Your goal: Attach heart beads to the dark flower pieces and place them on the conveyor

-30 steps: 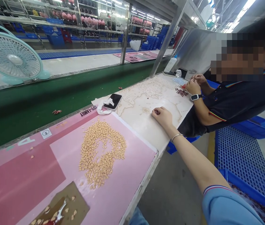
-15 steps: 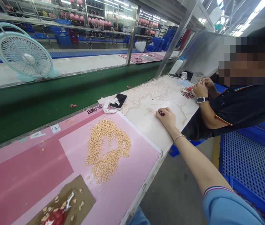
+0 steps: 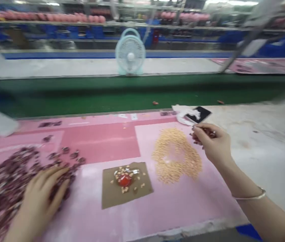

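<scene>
My right hand [image 3: 211, 143] hovers above the pink mat [image 3: 99, 141], just right of a ring-shaped heap of small tan pieces [image 3: 176, 156]. Its fingers are curled round several small dark red pieces. My left hand [image 3: 40, 198] lies flat with fingers spread on a big pile of dark red pieces [image 3: 8, 181] at the left. Between the hands lies a brown square pad [image 3: 126, 185] with a red blob and a few tan bits on it. The picture is smeared by motion.
A black phone [image 3: 198, 114] rests on a white cloth at the mat's far edge. Behind the table runs a green conveyor belt [image 3: 107, 94], with a pale blue fan [image 3: 130, 52] beyond it. To the right, the tabletop is whitish [image 3: 263, 134].
The view has swung left, and the co-worker is out of sight. My right hand came back from the white surface to the pink mat with dark red pieces. My left hand came into view.
</scene>
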`<state>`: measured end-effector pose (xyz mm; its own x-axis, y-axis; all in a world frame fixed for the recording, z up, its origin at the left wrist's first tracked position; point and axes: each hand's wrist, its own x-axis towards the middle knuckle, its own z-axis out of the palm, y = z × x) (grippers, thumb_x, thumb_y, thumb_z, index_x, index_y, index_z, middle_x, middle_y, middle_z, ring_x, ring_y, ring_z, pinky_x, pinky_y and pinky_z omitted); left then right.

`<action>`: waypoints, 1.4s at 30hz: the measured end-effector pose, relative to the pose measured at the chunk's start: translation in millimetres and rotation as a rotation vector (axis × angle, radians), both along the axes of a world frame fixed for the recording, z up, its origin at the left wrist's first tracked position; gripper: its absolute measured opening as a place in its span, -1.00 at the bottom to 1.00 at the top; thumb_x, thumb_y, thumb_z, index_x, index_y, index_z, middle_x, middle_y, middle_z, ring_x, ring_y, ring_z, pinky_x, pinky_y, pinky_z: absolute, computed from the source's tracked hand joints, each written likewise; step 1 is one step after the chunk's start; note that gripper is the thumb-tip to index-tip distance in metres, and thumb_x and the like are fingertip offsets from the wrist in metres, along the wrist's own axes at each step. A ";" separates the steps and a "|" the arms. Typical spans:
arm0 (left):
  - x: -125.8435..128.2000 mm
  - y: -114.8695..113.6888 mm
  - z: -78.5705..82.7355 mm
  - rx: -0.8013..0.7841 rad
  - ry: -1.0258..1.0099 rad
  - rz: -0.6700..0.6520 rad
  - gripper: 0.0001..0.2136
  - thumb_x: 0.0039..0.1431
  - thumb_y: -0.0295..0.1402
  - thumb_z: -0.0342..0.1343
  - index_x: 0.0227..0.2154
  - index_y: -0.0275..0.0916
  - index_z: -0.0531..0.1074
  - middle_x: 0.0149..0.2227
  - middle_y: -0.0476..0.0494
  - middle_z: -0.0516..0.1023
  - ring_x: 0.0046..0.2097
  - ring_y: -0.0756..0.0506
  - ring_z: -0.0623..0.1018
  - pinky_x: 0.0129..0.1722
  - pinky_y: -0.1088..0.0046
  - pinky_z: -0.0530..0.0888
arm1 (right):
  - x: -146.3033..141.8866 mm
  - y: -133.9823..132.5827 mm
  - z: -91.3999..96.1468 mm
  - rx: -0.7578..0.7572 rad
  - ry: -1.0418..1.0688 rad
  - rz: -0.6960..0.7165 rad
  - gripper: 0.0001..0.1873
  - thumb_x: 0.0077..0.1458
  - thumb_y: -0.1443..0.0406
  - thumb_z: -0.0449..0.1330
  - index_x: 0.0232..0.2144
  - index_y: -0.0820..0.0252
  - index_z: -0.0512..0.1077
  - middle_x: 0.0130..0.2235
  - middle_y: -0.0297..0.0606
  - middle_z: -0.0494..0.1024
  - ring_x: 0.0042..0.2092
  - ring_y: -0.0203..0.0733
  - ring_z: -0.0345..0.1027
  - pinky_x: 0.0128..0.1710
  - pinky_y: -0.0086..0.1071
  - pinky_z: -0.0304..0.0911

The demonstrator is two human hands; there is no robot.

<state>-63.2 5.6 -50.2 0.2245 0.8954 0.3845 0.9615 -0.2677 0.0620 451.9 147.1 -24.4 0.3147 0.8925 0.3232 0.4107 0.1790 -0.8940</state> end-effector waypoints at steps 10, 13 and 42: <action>31.8 -67.1 -21.3 0.104 -0.058 0.293 -0.59 0.41 -0.40 0.03 0.27 -0.11 0.23 0.17 -0.37 0.48 0.25 -0.40 0.41 0.35 -0.19 0.20 | -314.4 35.0 -13.9 0.019 -0.341 1.099 -0.89 -0.04 0.36 0.46 -0.42 0.09 0.63 -0.34 -0.32 0.60 -0.32 -0.23 0.43 -0.25 -0.32 0.33; 32.1 -66.1 -13.8 0.072 -0.014 0.241 -0.62 0.42 -0.40 0.04 0.25 -0.16 0.28 0.19 -0.33 0.49 0.28 -0.33 0.39 0.43 -0.05 0.11 | -350.6 34.2 -22.7 0.011 -0.365 1.196 -0.99 0.12 0.30 0.41 -0.34 0.10 0.65 -0.26 -0.24 0.64 -0.13 -0.11 0.47 -0.03 -0.19 0.34; 18.4 -20.1 21.7 -0.131 0.075 -0.051 -0.57 0.55 -0.15 -0.16 0.17 -0.30 0.47 0.21 -0.21 0.58 0.27 -0.29 0.48 0.43 0.09 0.20 | -219.5 34.2 -15.0 0.164 -0.740 1.145 -0.66 0.37 0.36 0.04 0.01 0.00 0.56 -0.07 -0.25 0.69 -0.05 -0.15 0.59 -0.06 -0.26 0.55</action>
<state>-44.8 -14.5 -28.5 0.2949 0.9235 0.2452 0.9500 -0.3109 0.0283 232.4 181.3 -39.5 -0.8551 0.4704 0.2177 0.3311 0.8188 -0.4689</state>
